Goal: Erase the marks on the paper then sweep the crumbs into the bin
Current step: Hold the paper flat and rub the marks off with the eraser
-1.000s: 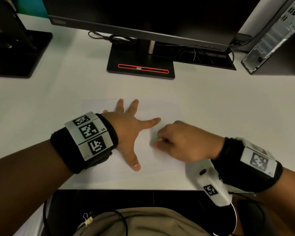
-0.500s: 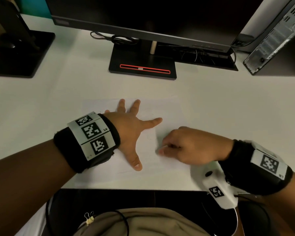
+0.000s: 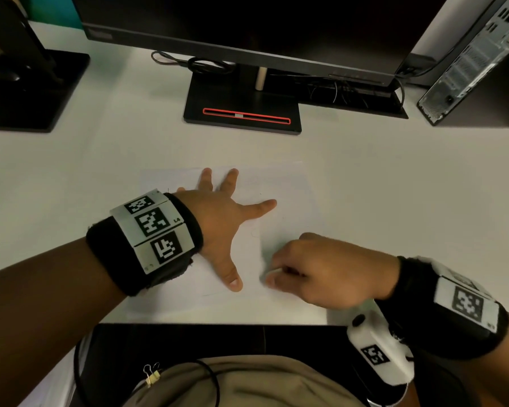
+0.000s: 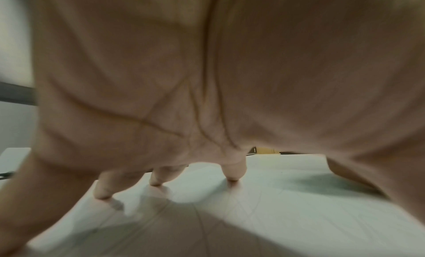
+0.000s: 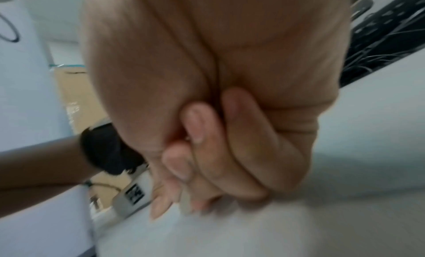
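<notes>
A white sheet of paper (image 3: 288,186) lies on the white desk near its front edge. My left hand (image 3: 221,218) presses flat on the sheet with fingers spread, fingertips (image 4: 233,177) touching the paper (image 4: 287,197). My right hand (image 3: 315,271) is to the right of the left thumb, fingers curled, pinching a small white eraser (image 3: 272,273) against the sheet. In the right wrist view the eraser (image 5: 185,204) shows blurred between thumb and fingertips on the paper (image 5: 276,233). Faint pencil lines show near the left hand. No bin is in view.
A black monitor stand (image 3: 241,113) with a red stripe sits behind the paper. A second black stand (image 3: 27,92) is at far left, a computer tower (image 3: 476,63) at far right. Cables (image 3: 200,64) lie under the monitor. The desk's front edge (image 3: 218,323) runs just below the paper.
My right hand with the eraser has slid a little toward me and to the right over the paper. The left hand stays pressed in place.
</notes>
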Action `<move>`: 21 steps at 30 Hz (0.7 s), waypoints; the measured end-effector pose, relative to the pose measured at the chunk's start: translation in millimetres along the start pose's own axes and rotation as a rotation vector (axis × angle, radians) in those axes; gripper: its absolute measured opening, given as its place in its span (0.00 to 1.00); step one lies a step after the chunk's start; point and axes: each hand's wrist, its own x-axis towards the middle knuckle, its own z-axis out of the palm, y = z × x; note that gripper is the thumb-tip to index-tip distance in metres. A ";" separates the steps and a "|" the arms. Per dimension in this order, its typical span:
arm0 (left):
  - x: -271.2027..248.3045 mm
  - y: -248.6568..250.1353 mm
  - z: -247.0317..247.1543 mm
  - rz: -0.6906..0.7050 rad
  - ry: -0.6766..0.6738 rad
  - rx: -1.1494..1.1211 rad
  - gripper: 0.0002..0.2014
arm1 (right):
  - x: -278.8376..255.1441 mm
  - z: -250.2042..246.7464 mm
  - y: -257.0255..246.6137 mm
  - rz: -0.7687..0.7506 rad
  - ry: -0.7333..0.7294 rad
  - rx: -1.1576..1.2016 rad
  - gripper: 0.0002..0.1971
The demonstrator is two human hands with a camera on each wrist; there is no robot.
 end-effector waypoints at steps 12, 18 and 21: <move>0.7 -0.7 1.0 -0.005 0.003 -0.003 0.72 | -8.5 -11.6 19.9 0.136 0.032 0.003 0.24; 2.5 -1.4 2.6 -0.002 0.013 0.001 0.73 | -8.7 -1.3 12.4 0.066 0.040 -0.028 0.23; 1.6 -1.4 2.2 -0.004 0.012 -0.008 0.73 | -9.4 -15.1 24.5 0.176 0.065 -0.025 0.24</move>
